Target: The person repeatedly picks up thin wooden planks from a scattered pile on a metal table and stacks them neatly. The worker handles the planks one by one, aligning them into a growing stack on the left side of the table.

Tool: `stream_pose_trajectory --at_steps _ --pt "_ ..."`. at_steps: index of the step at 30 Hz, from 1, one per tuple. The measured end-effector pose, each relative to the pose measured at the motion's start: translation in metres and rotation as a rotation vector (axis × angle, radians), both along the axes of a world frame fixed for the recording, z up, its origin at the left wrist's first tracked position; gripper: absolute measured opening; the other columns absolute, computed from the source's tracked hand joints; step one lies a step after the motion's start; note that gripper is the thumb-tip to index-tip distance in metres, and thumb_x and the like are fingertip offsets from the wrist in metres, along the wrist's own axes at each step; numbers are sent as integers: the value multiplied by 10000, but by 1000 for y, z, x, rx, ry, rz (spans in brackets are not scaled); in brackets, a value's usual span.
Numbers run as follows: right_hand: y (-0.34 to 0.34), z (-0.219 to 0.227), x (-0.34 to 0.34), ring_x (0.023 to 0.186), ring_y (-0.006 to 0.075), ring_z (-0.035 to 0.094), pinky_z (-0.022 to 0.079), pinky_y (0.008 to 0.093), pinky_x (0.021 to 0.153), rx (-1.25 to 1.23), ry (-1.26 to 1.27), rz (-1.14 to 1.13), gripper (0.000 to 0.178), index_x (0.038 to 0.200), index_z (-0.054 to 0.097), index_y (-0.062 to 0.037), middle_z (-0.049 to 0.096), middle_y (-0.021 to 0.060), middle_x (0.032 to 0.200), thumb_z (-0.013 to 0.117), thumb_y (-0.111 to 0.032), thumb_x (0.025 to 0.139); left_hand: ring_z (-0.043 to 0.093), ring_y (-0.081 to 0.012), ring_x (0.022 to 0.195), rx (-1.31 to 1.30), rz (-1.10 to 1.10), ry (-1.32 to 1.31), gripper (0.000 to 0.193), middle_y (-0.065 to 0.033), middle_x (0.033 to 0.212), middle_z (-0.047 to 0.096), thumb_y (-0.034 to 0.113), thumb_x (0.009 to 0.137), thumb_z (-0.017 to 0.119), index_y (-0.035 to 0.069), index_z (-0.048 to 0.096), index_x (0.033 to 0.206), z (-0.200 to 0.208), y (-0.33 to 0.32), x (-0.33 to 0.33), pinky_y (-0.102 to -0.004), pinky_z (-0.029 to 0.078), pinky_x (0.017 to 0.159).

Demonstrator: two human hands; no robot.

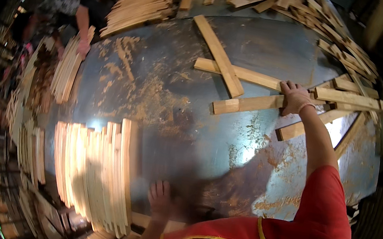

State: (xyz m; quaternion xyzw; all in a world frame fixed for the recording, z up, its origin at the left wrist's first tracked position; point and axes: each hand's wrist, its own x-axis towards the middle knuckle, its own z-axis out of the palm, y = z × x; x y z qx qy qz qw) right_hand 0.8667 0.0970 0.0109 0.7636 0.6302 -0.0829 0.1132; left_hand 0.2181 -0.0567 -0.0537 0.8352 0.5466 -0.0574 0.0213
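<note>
My right hand is stretched far out over the metal tabletop, its fingers and thumb bent over two wooden slats. The upper slat runs left from my fingers, and the lower slat lies under the thumb side. Across the upper one rests a slanting slat. Close to my body, my left hand lies flat on the table with fingers stretched and nothing in it. Just left of it is a neat row of slats laid side by side.
A loose heap of slats fills the far right, with more crossed slats beyond my right hand. Another stack stands at the far left. A co-worker's hand touches slats at the left edge. Sawdust is scattered over the tabletop.
</note>
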Motion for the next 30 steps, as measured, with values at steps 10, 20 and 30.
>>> stream_pose_trajectory --at_steps 10,20,30 --pt "-137 0 -155 1068 322 735 610 418 946 -52 1259 -432 811 1475 556 -26 719 201 1255 889 -266 775 483 -432 1417 -88 82 -56 860 -213 1505 508 496 901 772 17 453 1541 36 13 32 -587 388 1207" --pt "-176 -24 -427 1171 280 693 546 390 1052 -234 1381 -90 767 1521 529 14 730 173 1243 776 -397 923 692 -413 1284 -562 420 -577 1069 -303 1387 688 299 828 831 13 270 1692 102 72 112 -468 545 1092" --pt "-217 30 -211 1160 394 706 563 467 996 56 691 -169 684 1468 574 -49 716 212 1301 785 -350 891 278 -389 1625 -38 444 153 992 -163 1751 353 420 869 792 111 339 1696 67 10 -100 -497 211 1347"
